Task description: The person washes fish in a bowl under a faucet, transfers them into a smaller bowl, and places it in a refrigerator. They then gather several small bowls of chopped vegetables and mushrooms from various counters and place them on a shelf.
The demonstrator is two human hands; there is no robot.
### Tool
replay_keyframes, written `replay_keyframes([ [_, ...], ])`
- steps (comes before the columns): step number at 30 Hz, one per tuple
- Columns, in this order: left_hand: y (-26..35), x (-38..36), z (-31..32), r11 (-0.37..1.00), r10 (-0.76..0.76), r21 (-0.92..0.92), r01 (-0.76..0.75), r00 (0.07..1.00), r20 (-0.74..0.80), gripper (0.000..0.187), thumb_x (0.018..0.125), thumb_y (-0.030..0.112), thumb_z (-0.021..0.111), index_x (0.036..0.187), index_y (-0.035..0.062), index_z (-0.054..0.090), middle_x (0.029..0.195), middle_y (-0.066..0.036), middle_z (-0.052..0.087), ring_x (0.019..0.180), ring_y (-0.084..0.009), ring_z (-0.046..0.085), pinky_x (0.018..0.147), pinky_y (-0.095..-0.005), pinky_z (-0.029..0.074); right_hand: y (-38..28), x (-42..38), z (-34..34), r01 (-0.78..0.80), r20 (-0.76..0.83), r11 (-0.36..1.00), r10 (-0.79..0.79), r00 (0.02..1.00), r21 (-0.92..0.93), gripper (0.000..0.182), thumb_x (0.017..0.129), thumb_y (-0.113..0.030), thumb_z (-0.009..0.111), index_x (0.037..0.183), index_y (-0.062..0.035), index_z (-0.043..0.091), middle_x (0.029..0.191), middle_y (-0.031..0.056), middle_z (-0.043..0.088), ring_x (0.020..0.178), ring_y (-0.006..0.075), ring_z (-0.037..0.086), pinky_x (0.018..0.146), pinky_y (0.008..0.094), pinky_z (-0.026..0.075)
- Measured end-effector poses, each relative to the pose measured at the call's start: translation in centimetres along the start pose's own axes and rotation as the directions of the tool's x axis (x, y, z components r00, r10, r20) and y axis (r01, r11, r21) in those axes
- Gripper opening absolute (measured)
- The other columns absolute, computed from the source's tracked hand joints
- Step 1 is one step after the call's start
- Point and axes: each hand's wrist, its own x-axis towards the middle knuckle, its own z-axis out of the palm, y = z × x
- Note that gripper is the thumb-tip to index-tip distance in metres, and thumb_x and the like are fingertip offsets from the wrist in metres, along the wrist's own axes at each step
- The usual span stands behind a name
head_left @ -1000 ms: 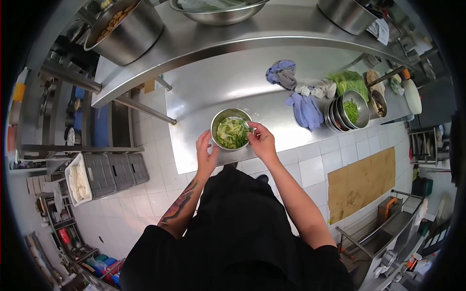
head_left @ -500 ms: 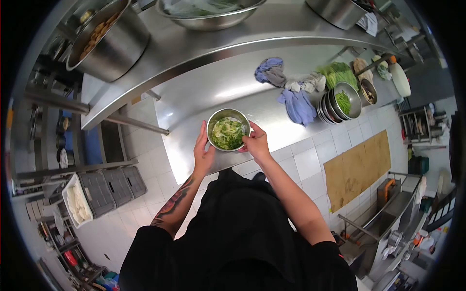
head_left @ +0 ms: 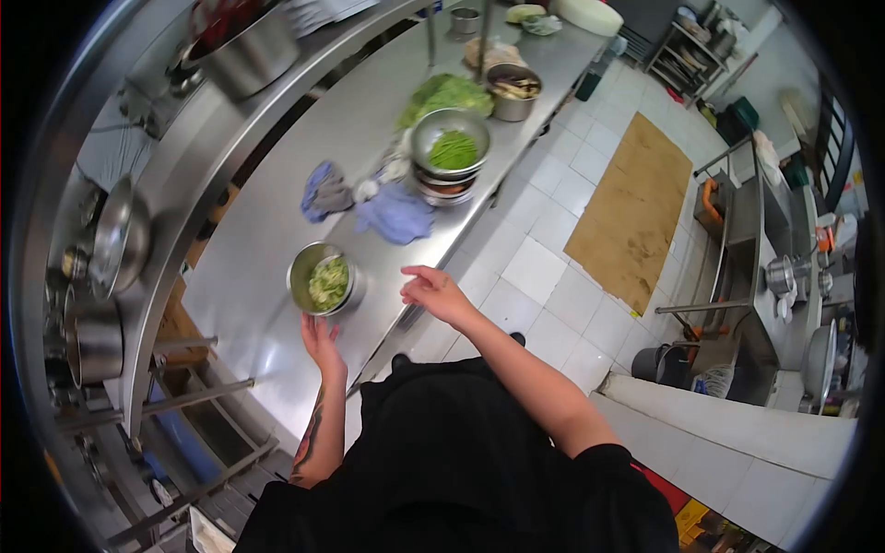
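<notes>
A round metal pot (head_left: 355, 288) holds shredded pale and green vegetables (head_left: 328, 282) and is at the counter's near side. My left hand (head_left: 322, 342) is at the pot's near edge, fingers stretched out and thumb apart; the fingertips seem to touch its side. Away to the pot's right, my right hand (head_left: 436, 293) hangs in the air over the counter's front edge. Its fingers are extended and hold nothing. Beyond the pot lie a blue-grey cloth (head_left: 324, 192) and a blue cloth (head_left: 396, 214).
A stack of metal bowls (head_left: 450, 189), with green beans (head_left: 453, 150) in the top one, stands farther along the counter (head_left: 253, 304). Leafy greens (head_left: 442, 96) and a pot of dark cut pieces (head_left: 510, 109) are behind. A raised metal shelf (head_left: 198, 138) runs along the left. Brown matting (head_left: 631, 217) covers some floor tiles.
The view has swung to the right along the counter. My right hand has come off the pot and is now apart from it. My left hand has shifted to the pot's near edge.
</notes>
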Motion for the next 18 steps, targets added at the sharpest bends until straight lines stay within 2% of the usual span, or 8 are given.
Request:
replay_keyframes([
  [3,-4.5,-3.6,3.5,0.985,-0.102,0.140,0.103,0.995,-0.017,0.052,0.101,0.018,0.054,0.149,0.0084,0.035,0.141,-0.008,0.052,0.119,-0.0177,0.054,0.087,-0.0317,0.049,-0.6,-4.2,-8.9,-0.070,-0.067,0.993,0.076,0.995,0.096,0.037,0.094,-0.017,0.062,0.126,0.0016,0.059,0.096,0.0071,0.069,0.083,0.0147,0.068,0.078,0.0274,0.053],
  [6,-7.1,-7.7,8.8,0.947,-0.129,0.318,0.053,0.966,0.225,0.044,0.103,0.025,0.053,0.142,0.0071,0.045,0.128,-0.007,0.061,0.103,-0.0145,0.060,0.078,-0.0272,0.049,-1.2,-9.3,-18.5,-0.151,-0.161,0.988,0.151,0.975,0.014,0.034,0.097,-0.024,0.061,0.125,-0.0039,0.062,0.101,0.0067,0.070,0.090,0.0140,0.068,0.078,0.0275,0.053],
  [9,-7.2,-10.7,19.8,0.877,-0.312,0.471,0.089,0.853,0.418,0.040,0.105,0.038,0.047,0.119,0.0043,0.064,0.114,-0.006,0.068,0.096,-0.0137,0.064,0.073,-0.0285,0.050,-2.2,-14.2,-27.8,-0.180,-0.325,0.984,0.167,0.931,-0.010,0.031,0.097,-0.028,0.061,0.118,-0.0055,0.065,0.101,0.0056,0.070,0.088,0.0132,0.068,0.077,0.0274,0.052],
  [10,-8.1,-10.9,22.5,0.876,-0.330,0.476,0.081,0.820,0.467,0.040,0.105,0.038,0.047,0.119,0.0043,0.064,0.114,-0.006,0.068,0.096,-0.0137,0.064,0.073,-0.0285,0.050,-2.6,-16.0,-30.6,-0.195,-0.370,0.981,0.180,0.911,-0.002,0.030,0.097,-0.028,0.062,0.117,-0.0058,0.065,0.101,0.0051,0.070,0.086,0.0133,0.068,0.077,0.0278,0.052],
  [12,-9.9,-9.9,26.7,0.791,-0.456,0.612,-0.012,0.656,0.602,0.050,0.105,0.047,0.042,0.107,0.0045,0.070,0.105,-0.005,0.072,0.095,-0.0145,0.065,0.073,-0.0303,0.050,-3.0,-19.3,-36.1,-0.192,-0.484,0.981,0.166,0.859,-0.004,0.029,0.097,-0.031,0.062,0.112,-0.0061,0.067,0.098,0.0041,0.070,0.086,0.0132,0.067,0.077,0.0282,0.052],
  [13,-10.0,-10.3,29.4,0.749,-0.511,0.662,0.012,0.647,0.566,0.061,0.103,0.055,0.040,0.092,0.0057,0.075,0.095,-0.004,0.073,0.093,-0.0151,0.066,0.072,-0.0309,0.049,-2.6,-20.9,-39.1,-0.207,-0.564,0.974,0.122,0.817,-0.090,0.028,0.095,-0.030,0.064,0.108,-0.0054,0.068,0.095,0.0050,0.070,0.084,0.0138,0.067,0.075,0.0285,0.053],
  [15,-14.4,-7.8,32.0,0.704,-0.573,0.710,-0.038,0.560,0.598,0.065,0.101,0.059,0.040,0.088,0.0056,0.075,0.094,-0.005,0.074,0.091,-0.0147,0.066,0.071,-0.0299,0.048,-1.3,-23.5,-45.4,-0.233,-0.669,0.958,0.064,0.740,-0.166,0.027,0.094,-0.030,0.065,0.104,-0.0047,0.069,0.093,0.0060,0.071,0.082,0.0144,0.067,0.073,0.0287,0.053],
  [18,-18.5,-5.1,35.3,0.454,-0.748,0.877,-0.155,0.469,0.470,0.076,0.098,0.067,0.037,0.078,0.0055,0.075,0.086,-0.005,0.073,0.082,-0.0148,0.066,0.066,-0.0308,0.046,5.6,-29.5,-54.7,-0.426,-0.841,0.805,-0.157,0.518,-0.413,0.026,0.090,-0.029,0.067,0.092,-0.0037,0.071,0.094,0.0153,0.071,0.078,0.0278,0.068,0.071,0.0374,0.055],
])
